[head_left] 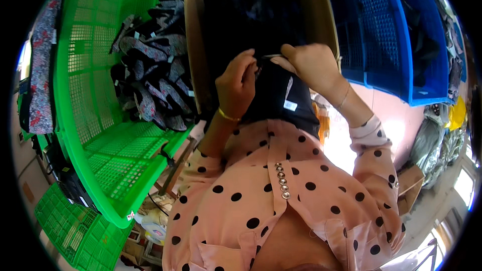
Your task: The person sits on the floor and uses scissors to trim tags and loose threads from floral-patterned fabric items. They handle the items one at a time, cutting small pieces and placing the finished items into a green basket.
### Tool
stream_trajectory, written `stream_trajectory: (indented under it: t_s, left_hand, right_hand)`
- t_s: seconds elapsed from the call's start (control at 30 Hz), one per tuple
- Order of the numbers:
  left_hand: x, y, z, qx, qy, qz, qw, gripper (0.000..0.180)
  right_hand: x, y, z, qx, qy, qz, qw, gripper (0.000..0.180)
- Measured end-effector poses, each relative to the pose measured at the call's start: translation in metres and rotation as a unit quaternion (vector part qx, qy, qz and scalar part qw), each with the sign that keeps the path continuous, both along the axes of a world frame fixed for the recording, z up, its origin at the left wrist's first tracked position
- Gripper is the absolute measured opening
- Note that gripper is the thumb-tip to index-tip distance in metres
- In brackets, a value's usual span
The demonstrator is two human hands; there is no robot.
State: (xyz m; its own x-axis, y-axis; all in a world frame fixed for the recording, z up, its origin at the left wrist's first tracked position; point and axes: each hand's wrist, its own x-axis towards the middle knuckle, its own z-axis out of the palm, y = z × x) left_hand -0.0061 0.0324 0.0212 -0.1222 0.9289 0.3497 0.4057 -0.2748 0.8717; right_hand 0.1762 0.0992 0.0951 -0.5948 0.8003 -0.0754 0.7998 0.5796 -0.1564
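Observation:
My left hand [236,83], with a yellow bangle at the wrist, is closed with its fingertips pinched at the edge of a dark cloth piece [266,88]. A bit of patterned fabric shows beside those fingers. Facing it, my right hand [314,65] is closed around a small, thin, shiny tool [271,56] that points toward the left fingertips; its kind is too small to make out. Black cloth with a white label [290,105] and a narrow patterned strip lies just below the hands, in front of my body.
A wooden-sided trough [193,45] holds a heap of black cloth [251,10] ahead. On the left stands a green crate [83,90] with floral-and-black sewn pieces [155,80]; another green crate [80,231] sits lower. Blue crates [376,30] with dark pieces stand on the right.

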Motion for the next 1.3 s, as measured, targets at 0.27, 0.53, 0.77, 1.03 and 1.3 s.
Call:
stream_trajectory:
  t_s: [0.27,0.53,0.77,1.03,1.3]
  left_hand:
    - [0.003,0.005,0.008,-0.054,0.007,0.002,0.998,0.038]
    - [-0.001,0.007,0.024,-0.126,0.054,-0.205,0.969,0.057]
    - [-0.012,-0.009,0.057,-0.331,-0.319,-0.353,0.815,0.019]
    - [-0.007,-0.017,0.102,-0.238,-0.422,-0.036,0.874,0.009]
    - [-0.004,-0.049,0.096,-0.305,-0.56,-0.057,0.768,0.015]
  right_hand:
    - [0.028,0.003,-0.029,-0.067,0.25,-0.311,0.914,0.048]
    - [0.044,-0.013,-0.025,-0.426,0.602,-0.269,0.62,0.016]
    - [0.051,-0.007,-0.024,-0.331,0.644,-0.231,0.65,0.032]
    - [0.037,-0.068,0.022,-0.099,0.431,-0.08,0.893,0.056]
    - [0.039,-0.094,0.022,-0.208,0.462,-0.122,0.853,0.044]
